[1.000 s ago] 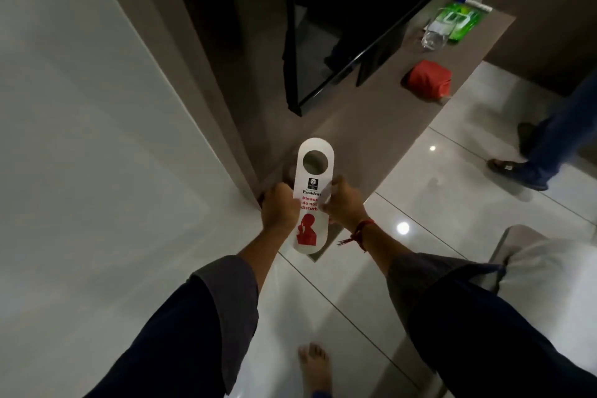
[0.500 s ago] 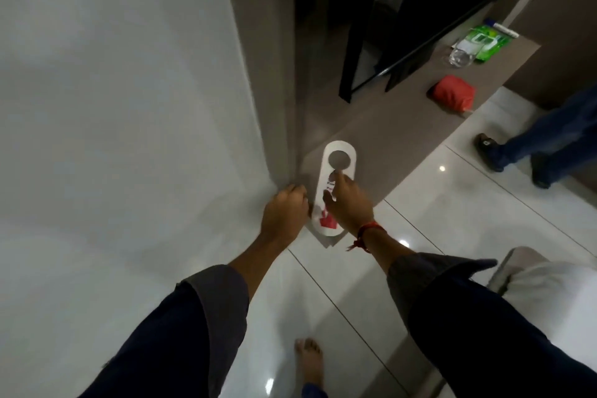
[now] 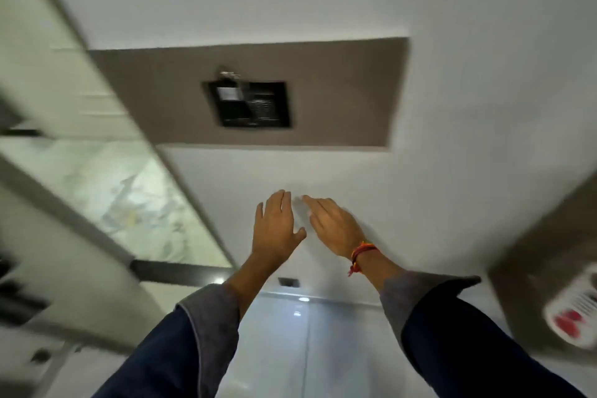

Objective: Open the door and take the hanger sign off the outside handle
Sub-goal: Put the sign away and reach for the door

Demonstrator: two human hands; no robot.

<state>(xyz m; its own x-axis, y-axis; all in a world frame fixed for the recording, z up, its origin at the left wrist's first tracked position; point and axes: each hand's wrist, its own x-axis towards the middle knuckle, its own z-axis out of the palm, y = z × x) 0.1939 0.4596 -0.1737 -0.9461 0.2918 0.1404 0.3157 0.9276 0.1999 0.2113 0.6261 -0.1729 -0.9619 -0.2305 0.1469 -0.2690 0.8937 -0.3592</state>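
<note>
Both my hands are raised in front of a white wall, empty and with fingers spread. My left hand and my right hand are close together, almost touching at the thumb. The white hanger sign with red print lies on a brown surface at the far right edge, blurred, well away from both hands. No door or handle can be made out.
A brown wall panel holds a black switch unit above my hands. A glass partition with a marbled surface behind it runs along the left. A white tiled floor lies below. The view is blurred.
Both hands let go of the hanger sign, which now lies on the brown surface at the right. The view swung left to the white wall, and my hands rose open.
</note>
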